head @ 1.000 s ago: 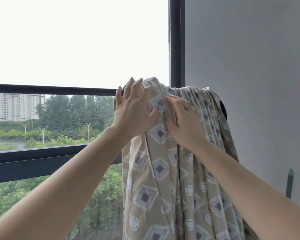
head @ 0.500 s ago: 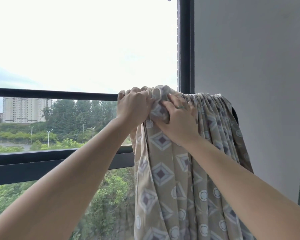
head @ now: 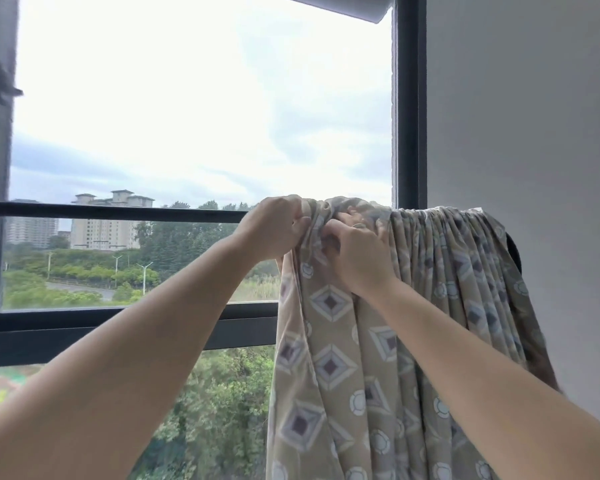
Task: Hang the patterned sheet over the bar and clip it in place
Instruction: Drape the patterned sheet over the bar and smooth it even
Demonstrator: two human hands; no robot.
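No readable text anywhere — no labels, brands, numbers or signs to make out.

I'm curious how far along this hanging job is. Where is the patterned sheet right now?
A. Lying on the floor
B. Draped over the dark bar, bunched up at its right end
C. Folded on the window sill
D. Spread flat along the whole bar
B: the patterned sheet hangs over the bar, gathered in pleats near the wall, with the left hand and right hand gripping its top edge.

High-rise flat: window (head: 201,133), treetops (head: 222,410).
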